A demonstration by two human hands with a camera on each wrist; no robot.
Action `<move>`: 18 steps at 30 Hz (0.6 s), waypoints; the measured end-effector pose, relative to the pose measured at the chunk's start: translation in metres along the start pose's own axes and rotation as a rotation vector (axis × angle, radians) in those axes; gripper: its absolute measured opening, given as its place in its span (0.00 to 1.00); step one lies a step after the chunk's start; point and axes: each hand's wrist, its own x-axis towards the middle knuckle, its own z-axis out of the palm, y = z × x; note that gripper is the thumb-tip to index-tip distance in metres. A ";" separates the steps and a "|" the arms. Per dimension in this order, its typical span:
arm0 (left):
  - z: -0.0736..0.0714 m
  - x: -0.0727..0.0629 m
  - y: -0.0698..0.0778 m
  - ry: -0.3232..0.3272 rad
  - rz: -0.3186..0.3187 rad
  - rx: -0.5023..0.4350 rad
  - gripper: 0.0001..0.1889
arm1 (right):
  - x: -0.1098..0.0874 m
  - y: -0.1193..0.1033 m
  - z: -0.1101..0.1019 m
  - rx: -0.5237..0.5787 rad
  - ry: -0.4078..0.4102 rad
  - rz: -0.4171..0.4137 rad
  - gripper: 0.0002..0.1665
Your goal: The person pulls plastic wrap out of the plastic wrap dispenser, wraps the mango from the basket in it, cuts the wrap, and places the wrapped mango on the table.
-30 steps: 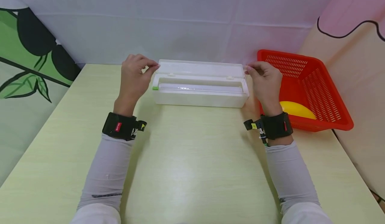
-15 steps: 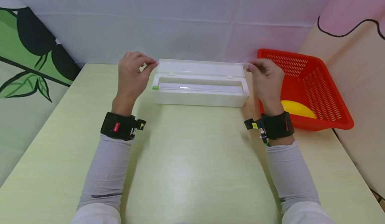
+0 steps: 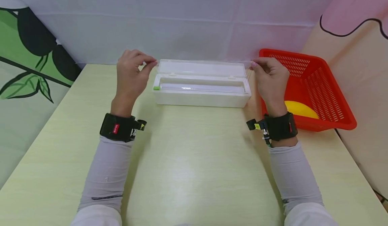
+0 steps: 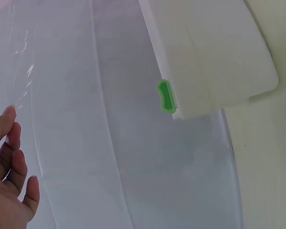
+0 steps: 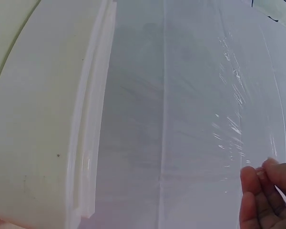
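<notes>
A long white cling film dispenser box [image 3: 201,100] sits at the back of the table, its lid [image 3: 201,68] tipped back and a pale roll [image 3: 201,88] inside. A green slider [image 4: 167,96] is at the box's left end. Thumb and fingertips of my left hand [image 3: 132,76] pinch one corner of clear cling film [image 4: 29,71] beyond the box's left end. My right hand [image 3: 271,79] pinches the opposite corner off the right end. In the right wrist view the sheet shows as glossy creases between box and fingers.
A red perforated basket [image 3: 330,94] stands on the right, close beside my right wrist, with a smooth yellow rounded object [image 3: 301,109] in it. A pale cloth backdrop [image 3: 194,34] hangs right behind the box. The table [image 3: 188,158] is light wood.
Both hands have moved slightly up and away from the box, spreading a little apart, with the film still pinched. The box and basket stay in place.
</notes>
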 end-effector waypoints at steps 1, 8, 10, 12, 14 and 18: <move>-0.001 0.000 0.000 0.001 -0.001 0.000 0.04 | 0.000 -0.001 0.000 0.007 0.004 0.000 0.13; -0.004 0.002 0.002 0.007 0.026 -0.007 0.04 | -0.001 -0.004 -0.003 0.042 0.019 0.000 0.12; -0.006 0.003 0.004 0.001 0.045 -0.008 0.05 | -0.001 -0.004 -0.004 0.046 0.020 -0.005 0.12; -0.008 0.004 0.005 -0.004 0.060 -0.004 0.05 | 0.000 -0.004 -0.004 0.044 0.022 -0.014 0.12; -0.009 0.004 0.006 -0.003 0.055 -0.005 0.05 | 0.001 -0.005 -0.004 0.039 0.025 -0.020 0.12; -0.009 0.004 0.007 0.012 0.021 -0.013 0.04 | 0.001 -0.006 -0.005 0.022 0.031 -0.019 0.12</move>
